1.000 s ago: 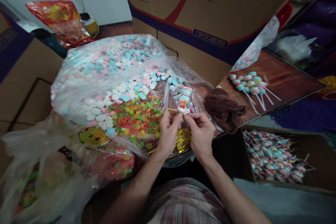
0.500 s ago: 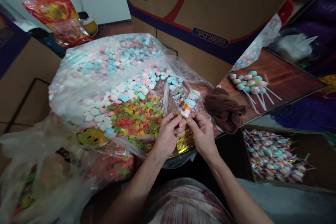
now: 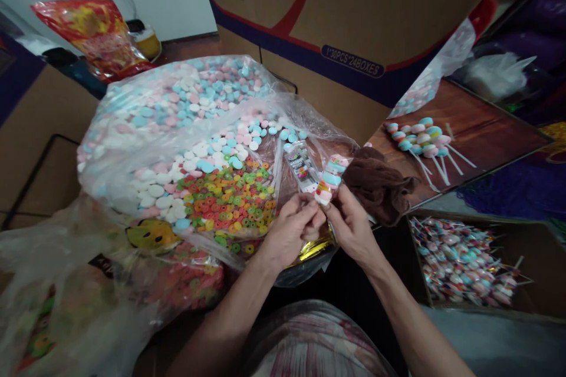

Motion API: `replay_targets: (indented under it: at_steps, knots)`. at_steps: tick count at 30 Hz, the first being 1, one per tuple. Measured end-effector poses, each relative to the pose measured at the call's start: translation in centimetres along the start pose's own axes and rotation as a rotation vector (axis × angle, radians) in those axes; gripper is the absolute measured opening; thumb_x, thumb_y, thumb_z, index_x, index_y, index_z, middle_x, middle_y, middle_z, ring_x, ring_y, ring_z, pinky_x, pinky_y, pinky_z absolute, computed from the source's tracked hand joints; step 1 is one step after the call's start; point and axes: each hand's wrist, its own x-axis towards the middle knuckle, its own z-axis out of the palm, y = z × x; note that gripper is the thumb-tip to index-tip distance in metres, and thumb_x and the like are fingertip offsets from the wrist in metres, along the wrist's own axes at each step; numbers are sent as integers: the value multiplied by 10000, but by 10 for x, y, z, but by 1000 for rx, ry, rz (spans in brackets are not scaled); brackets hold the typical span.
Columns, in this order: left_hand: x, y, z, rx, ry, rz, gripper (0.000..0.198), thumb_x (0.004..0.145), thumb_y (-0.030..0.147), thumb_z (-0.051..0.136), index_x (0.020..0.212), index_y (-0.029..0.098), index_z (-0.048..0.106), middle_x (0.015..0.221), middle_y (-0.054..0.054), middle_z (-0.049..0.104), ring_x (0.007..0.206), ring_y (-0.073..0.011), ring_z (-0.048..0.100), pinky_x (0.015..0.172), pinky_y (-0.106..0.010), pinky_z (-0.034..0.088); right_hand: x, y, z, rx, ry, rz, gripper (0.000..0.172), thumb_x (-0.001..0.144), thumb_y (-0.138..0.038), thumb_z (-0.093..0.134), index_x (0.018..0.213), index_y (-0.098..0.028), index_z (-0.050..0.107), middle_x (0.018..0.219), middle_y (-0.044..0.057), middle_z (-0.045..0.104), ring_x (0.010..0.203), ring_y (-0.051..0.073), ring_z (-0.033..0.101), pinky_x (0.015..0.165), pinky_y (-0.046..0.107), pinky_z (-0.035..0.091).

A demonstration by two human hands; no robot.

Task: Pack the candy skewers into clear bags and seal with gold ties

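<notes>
A wrapped marshmallow lollipop [image 3: 329, 179] in pink, blue and white leans up between my two hands, its clear bag gathered at the lower end. My left hand [image 3: 297, 221] is closed, fingertips pinched at that gathered end. My right hand [image 3: 351, 221] pinches the same end from the other side. The stick and whatever is tied there are hidden by my fingers. Just behind lies a stack of printed clear wrappers [image 3: 301, 164]. Gold twist ties [image 3: 315, 249] lie below my hands.
A large clear bag [image 3: 177, 94] of pastel marshmallows spreads leftward, with gummy rings [image 3: 232, 197] before it. Unwrapped marshmallow sticks [image 3: 424, 138] lie at right, above a carton [image 3: 530, 265] of wrapped lollipops. A brown cloth [image 3: 380, 182] sits beside my right hand. A big cardboard box [image 3: 300, 23] stands behind.
Both hands have shifted slightly right and down with the lollipop, which now tilts further right. The gold strip seen at my left fingertips earlier is no longer clearly visible there.
</notes>
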Motion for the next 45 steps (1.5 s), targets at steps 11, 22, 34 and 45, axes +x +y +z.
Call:
replay_targets:
  at_steps: [11, 22, 34, 45]
  knots:
    - [-7, -10, 3, 502, 208, 435, 203, 845, 328, 653, 976, 183, 712, 895, -36, 688, 849, -162, 616, 786, -248, 460, -2, -8, -2, -99, 19, -1, 142, 902, -246, 535, 1026, -212, 595, 855, 4, 601, 779, 154, 575, 700, 272, 478]
    - [2, 0, 2, -198, 146, -8, 322, 650, 276, 846, 726, 120, 575, 613, 50, 492, 455, 6, 344, 428, -125, 256, -9, -2, -2, -366, 148, -344, 189, 908, -162, 541, 965, -223, 710, 903, 61, 702, 837, 177, 661, 763, 325, 542]
    - [-3, -8, 20, -222, 117, -6, 290, 678, 325, 828, 865, 182, 659, 724, 19, 606, 618, -81, 554, 546, -191, 421, -10, 1, 7, -517, 318, -438, 115, 895, -131, 525, 852, -213, 593, 774, 30, 595, 707, 160, 570, 668, 307, 485]
    - [-5, 12, 15, 290, 105, 349, 417, 837, 570, 597, 695, 203, 735, 1029, -82, 660, 1010, -233, 577, 912, -340, 455, -9, -35, -5, -109, 290, -53, 107, 897, -260, 564, 809, -202, 579, 751, -13, 572, 673, 127, 525, 619, 245, 424]
